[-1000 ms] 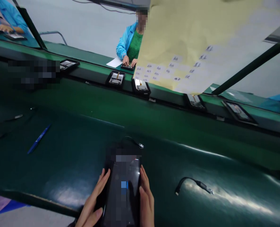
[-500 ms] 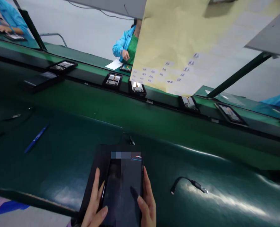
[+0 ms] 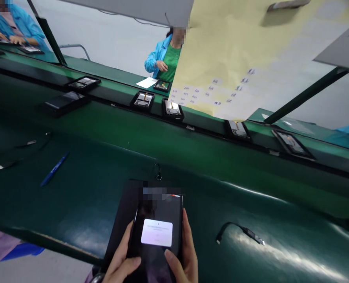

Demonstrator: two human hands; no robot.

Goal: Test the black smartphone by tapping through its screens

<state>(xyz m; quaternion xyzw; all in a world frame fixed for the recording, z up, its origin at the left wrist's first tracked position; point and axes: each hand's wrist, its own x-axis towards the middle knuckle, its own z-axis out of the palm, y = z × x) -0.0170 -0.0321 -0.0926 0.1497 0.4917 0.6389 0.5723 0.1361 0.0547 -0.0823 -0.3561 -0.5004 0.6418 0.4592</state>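
A black phone [image 3: 158,224] with a lit white dialog box on its screen is held over a black tray [image 3: 123,214] at the near edge of the green table. My left hand [image 3: 121,261] grips the phone's left side, thumb on the lower screen. My right hand [image 3: 183,257] grips its right side, thumb also on the screen. A thin black cable [image 3: 158,171] lies just beyond the phone's top end.
A loose black cable with a plug [image 3: 240,232] lies to the right. A blue pen [image 3: 54,169] lies to the left. Several trays with opened devices [image 3: 172,109] ride the conveyor beyond. A person in a blue coat [image 3: 165,57] works opposite. A yellow paper sheet [image 3: 245,55] hangs overhead.
The dark screen now shows a white dialog box. My thumbs have moved onto the lower screen, and the phone sits slightly lifted off the black tray beneath it.
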